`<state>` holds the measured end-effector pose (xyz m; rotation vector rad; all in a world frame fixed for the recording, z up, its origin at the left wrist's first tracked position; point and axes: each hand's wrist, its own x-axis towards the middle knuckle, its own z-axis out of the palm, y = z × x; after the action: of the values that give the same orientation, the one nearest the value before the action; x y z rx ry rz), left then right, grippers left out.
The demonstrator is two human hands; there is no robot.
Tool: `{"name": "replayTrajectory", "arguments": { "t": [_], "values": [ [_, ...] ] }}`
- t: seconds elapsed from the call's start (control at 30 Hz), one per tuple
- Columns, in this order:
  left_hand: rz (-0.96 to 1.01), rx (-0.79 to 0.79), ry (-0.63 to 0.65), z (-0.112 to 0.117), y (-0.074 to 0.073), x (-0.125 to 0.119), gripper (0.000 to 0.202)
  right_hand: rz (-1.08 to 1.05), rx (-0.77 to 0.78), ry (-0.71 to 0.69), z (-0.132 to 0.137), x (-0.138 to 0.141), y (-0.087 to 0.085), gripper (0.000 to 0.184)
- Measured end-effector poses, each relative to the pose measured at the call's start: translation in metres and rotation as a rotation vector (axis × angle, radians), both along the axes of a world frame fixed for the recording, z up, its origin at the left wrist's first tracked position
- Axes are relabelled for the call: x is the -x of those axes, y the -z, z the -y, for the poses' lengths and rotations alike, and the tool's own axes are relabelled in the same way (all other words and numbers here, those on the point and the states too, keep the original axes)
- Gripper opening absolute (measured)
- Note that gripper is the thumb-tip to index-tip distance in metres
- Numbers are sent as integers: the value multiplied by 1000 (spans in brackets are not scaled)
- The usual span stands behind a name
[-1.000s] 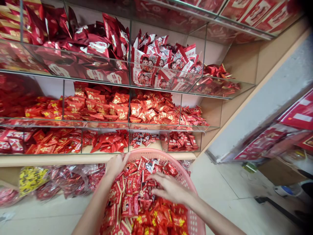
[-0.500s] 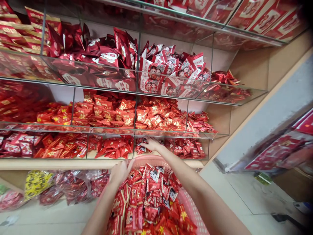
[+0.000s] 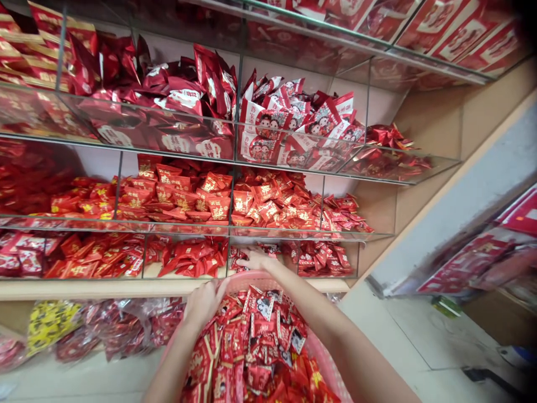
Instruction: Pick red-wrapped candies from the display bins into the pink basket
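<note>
A pink plastic basket (image 3: 330, 358) is filled with small red candy packets (image 3: 262, 324), some with black-and-white pictures and some with yellow print. My left hand (image 3: 204, 302) is closed round the basket's far left rim. Over that rim, my right hand (image 3: 257, 259) reaches into a bottom-row compartment of the glass-divided shelf. Its fingers are stretched out above a few dark red packets (image 3: 235, 258), and nothing shows in them. Part of the fingertips is hard to make out. Red packets (image 3: 195, 254) fill the neighbouring compartment on the left.
Glass panels (image 3: 277, 232) front the shelf rows, which hold red and white packets (image 3: 302, 120). A wooden side panel (image 3: 436, 112) closes the shelf on the right. Below stand plastic bags of packets (image 3: 121, 324) and a yellow bag (image 3: 52, 324) on the tiled floor (image 3: 398, 336).
My right hand has shifted slightly lower within the compartment, its fingers closer to the packets. The view has tilted a little. My left hand stays on the basket rim.
</note>
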<state>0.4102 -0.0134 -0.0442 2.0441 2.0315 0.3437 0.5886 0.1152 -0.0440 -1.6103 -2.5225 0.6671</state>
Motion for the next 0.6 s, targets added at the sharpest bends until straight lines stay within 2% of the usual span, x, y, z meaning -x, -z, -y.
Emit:
{"name": "replayTrajectory", "arguments": {
  "t": [0.1, 0.23, 0.4, 0.5, 0.6],
  "values": [
    [10, 3, 3, 0, 1, 0, 66, -11, -8, -4, 0, -12, -3, 62],
    [3, -11, 1, 1, 2, 0, 65, 42, -83, 168, -9, -37, -8, 52],
    [2, -13, -7, 1, 2, 0, 66, 128, -54, 325, -12, -57, 7, 58],
    [7, -24, 1, 1, 3, 0, 67, 131, -34, 338, -10, -59, 17, 63],
    [9, -26, 7, 1, 3, 1, 68, 93, -52, 291, -8, -62, 20, 58]
  ]
}}
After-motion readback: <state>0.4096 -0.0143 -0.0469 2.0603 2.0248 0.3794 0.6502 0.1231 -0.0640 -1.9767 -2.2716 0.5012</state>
